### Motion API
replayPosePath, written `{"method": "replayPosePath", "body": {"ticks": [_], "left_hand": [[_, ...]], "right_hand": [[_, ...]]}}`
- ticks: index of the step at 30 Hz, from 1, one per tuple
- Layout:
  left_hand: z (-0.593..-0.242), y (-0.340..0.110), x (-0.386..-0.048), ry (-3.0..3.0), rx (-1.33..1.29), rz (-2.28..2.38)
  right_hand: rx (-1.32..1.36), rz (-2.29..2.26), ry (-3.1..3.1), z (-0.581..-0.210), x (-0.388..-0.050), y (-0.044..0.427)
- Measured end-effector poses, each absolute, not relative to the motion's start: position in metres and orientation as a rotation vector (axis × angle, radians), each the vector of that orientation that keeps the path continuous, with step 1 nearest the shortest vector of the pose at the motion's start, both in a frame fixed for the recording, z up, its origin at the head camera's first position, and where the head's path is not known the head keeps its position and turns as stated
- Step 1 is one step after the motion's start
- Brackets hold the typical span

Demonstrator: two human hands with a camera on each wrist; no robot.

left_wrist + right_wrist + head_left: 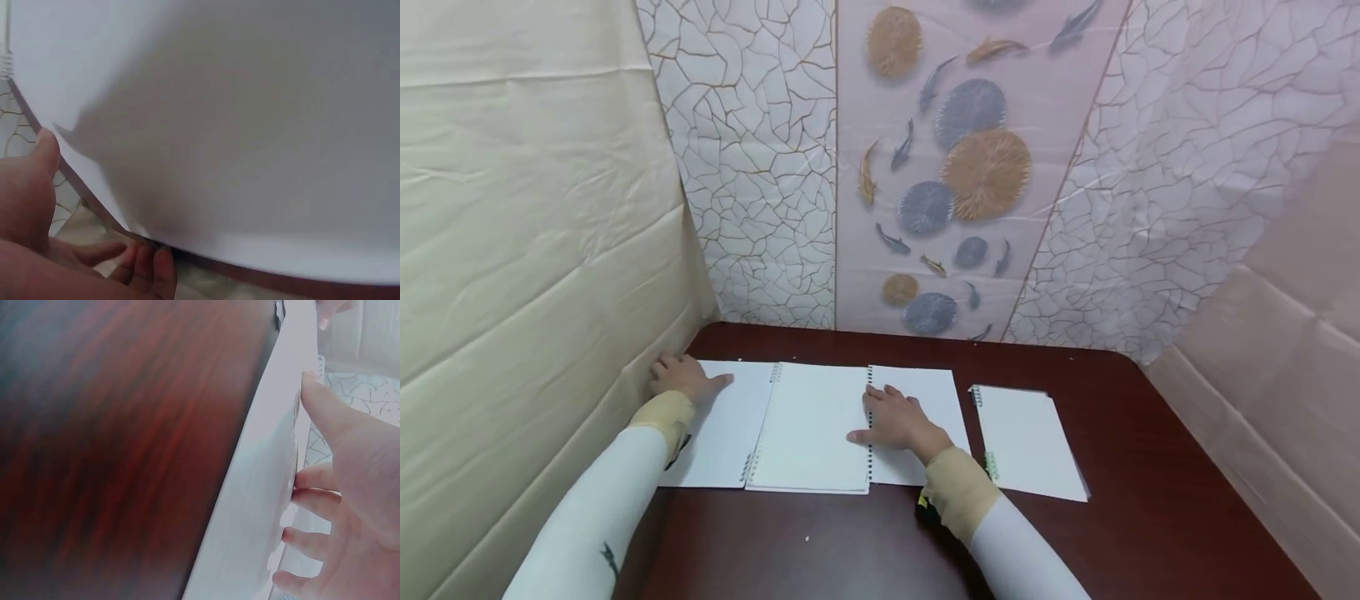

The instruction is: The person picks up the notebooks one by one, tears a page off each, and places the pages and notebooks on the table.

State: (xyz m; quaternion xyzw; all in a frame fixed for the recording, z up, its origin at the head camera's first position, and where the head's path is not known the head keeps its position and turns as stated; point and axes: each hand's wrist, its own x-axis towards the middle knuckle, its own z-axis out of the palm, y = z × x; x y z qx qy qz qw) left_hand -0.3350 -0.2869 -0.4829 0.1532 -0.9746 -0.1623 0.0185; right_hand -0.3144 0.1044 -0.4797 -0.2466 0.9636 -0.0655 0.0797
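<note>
White spiral-bound sheets lie side by side on the table: a left white page point(726, 433), a thicker middle pad point(812, 429) and a right white page point(921, 387). My left hand point(683, 379) rests at the outer edge of the left page. In the left wrist view, the fingertips of the left hand point(28, 200) touch that edge, with the thumb apart from them. My right hand point(898, 419) lies spread across the spiral binding between the middle pad and the right page. In the right wrist view, the fingertips of the right hand point(362, 481) touch the paper along the binding.
A smaller spiral notebook point(1030, 437) lies to the right, apart from the others. The dark red-brown table point(760, 546) meets a beige cloth wall point(550, 250) close on the left and a patterned wall point(760, 208) behind. A black and yellow object point(925, 507) shows under the right sleeve.
</note>
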Motion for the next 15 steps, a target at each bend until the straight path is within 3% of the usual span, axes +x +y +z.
{"method": "replayPosePath", "body": {"ticks": [7, 15], "left_hand": [[-0.478, -0.294, -0.341, -3.130, 0.518, -0.476], [-0.466, -0.288, -0.361, -3.155, 0.776, -0.652]], "right_hand": [[-0.740, -0.236, 2.863, -0.479, -0.305, 0.100], [-0.727, -0.236, 2.866, -0.476, -0.306, 0.102]]}}
